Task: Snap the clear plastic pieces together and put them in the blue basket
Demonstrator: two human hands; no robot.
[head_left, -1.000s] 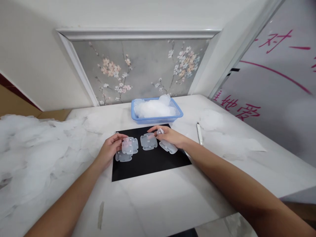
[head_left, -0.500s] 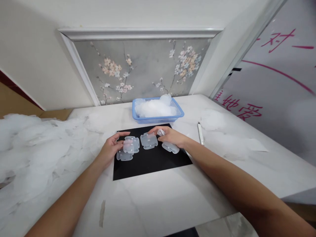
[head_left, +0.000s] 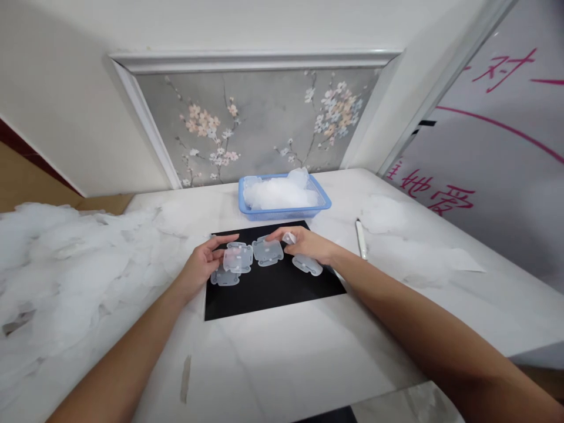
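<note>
My left hand [head_left: 203,264] is closed on a thin translucent plastic piece [head_left: 240,258] with notched corners and small dark marks, its index finger stretched out above. A similar lower piece [head_left: 225,278] lies partly beneath it on the black mat [head_left: 268,292]. My right hand [head_left: 308,242] pinches another translucent piece [head_left: 268,252] at its upper edge. A curled bit of whitish plastic [head_left: 289,238] shows between that hand's fingers; whether it is a separate piece I cannot tell. Below the right palm, one more translucent piece [head_left: 307,265] sits over the mat.
Behind the mat stands a blue basket [head_left: 285,215] heaped with translucent pieces. A large pile of them [head_left: 66,282] covers the left of the table, with more [head_left: 396,252] at the right. A white pen-like tool [head_left: 361,239] lies right of the mat.
The left-hand piece has come closer to the right-hand piece, so their edges now nearly meet or touch. The whole view has shifted slightly. Both hands keep their grip.
</note>
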